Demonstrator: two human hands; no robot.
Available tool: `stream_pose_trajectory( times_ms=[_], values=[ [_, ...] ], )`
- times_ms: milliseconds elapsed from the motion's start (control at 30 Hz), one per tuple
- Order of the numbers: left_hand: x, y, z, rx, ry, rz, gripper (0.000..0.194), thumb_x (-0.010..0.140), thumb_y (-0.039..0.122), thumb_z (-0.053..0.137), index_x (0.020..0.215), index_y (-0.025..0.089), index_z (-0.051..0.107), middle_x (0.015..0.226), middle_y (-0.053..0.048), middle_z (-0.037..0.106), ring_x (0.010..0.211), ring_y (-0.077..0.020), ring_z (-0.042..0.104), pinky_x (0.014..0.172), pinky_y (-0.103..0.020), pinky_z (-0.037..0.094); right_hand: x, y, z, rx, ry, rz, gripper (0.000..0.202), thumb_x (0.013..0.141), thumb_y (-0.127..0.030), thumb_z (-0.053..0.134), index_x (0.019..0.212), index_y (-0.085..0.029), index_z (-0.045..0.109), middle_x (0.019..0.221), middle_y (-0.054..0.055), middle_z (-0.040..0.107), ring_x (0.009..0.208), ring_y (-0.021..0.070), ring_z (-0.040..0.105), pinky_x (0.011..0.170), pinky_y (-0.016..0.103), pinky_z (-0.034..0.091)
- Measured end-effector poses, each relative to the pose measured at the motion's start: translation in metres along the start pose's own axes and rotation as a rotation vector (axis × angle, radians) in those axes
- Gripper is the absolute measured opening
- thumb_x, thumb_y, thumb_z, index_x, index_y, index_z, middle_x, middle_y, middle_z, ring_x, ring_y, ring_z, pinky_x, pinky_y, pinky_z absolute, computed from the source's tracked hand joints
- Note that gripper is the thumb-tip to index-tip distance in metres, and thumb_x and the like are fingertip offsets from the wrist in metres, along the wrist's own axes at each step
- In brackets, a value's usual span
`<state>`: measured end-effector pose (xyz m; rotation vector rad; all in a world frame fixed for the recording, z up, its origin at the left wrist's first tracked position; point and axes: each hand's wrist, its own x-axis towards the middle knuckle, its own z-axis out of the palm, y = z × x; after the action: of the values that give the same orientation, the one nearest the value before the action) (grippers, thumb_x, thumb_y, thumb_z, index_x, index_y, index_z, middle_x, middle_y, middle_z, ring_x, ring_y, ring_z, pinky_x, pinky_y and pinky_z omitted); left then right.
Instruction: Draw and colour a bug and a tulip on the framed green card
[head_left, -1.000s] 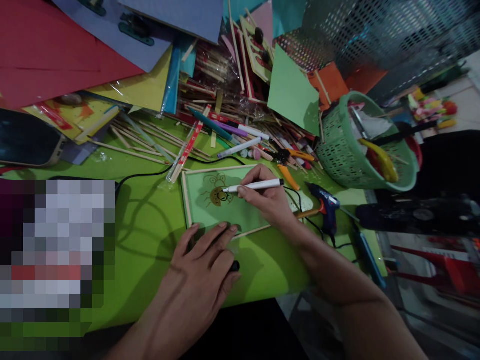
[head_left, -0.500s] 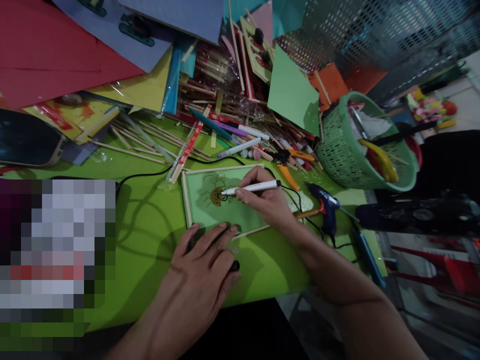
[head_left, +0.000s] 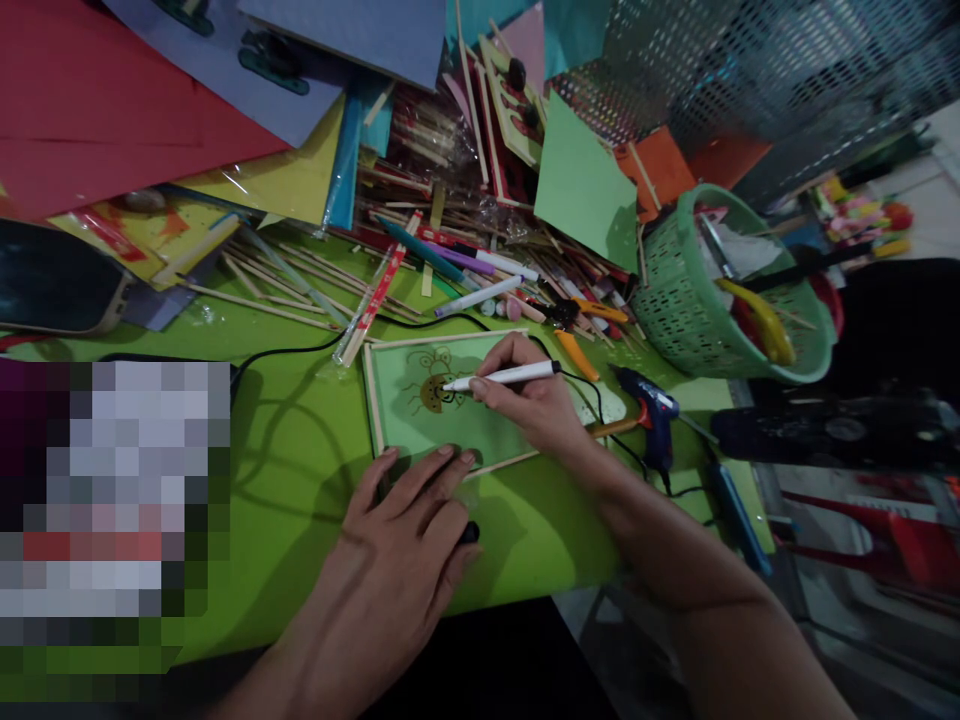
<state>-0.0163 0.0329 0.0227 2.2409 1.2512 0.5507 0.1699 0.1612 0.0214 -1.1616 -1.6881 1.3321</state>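
Over the framed green card (head_left: 457, 432), the right hand (head_left: 541, 400) grips a white marker (head_left: 517, 374); at its near edge lies the left hand (head_left: 409, 530), grip unclear

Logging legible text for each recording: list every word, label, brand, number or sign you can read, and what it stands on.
No text can be read.
Red-and-clear wrapper: pale marks, too small to read.
Glue gun: pale label, too blurred to read.
White marker in the right hand: no legible print.
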Motion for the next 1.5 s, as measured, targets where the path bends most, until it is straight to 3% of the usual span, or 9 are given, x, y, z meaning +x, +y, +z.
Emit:
stream_pose_trajectory(
  times_ms=[967,1300,1500],
  values=[
    [0.0,0.0,-0.002,-0.003,0.017,0.008,0.011,0.099,0.028,0.05,0.097,0.025,0.061,0.148,0.0,0.057,0.139,-0.0211,0.047,0.114,-0.05,0.023,0.0,0.0,0.0,-0.019,0.06,0.013,0.027,0.081,-0.041,0.074,0.078,-0.022,0.055,0.072,-0.003,0.055,0.064,0.0116,0.049,0.057,0.026,0.037],
    [-0.001,0.0,0.0,-0.021,-0.005,-0.011,0.011,0.1,0.029,0.05,0.099,0.026,0.06,0.149,0.003,0.056,0.141,-0.0199,0.046,0.116,-0.05,0.02,-0.002,0.0,-0.01,0.056,0.196,-0.098,0.017,0.086,-0.037,0.071,0.09,-0.026,0.058,0.077,-0.003,0.058,0.068,0.0133,0.056,0.064,0.03,0.048],
    [-0.001,0.0,0.001,-0.013,0.006,-0.025,0.013,0.1,0.026,0.049,0.099,0.025,0.062,0.146,0.002,0.059,0.138,-0.0214,0.048,0.117,-0.051,0.021,-0.003,-0.008,-0.017,0.05,0.267,-0.144,0.014,0.086,-0.036,0.071,0.093,-0.027,0.064,0.092,0.0,0.061,0.074,0.0134,0.058,0.063,0.029,0.048]
  ],
)
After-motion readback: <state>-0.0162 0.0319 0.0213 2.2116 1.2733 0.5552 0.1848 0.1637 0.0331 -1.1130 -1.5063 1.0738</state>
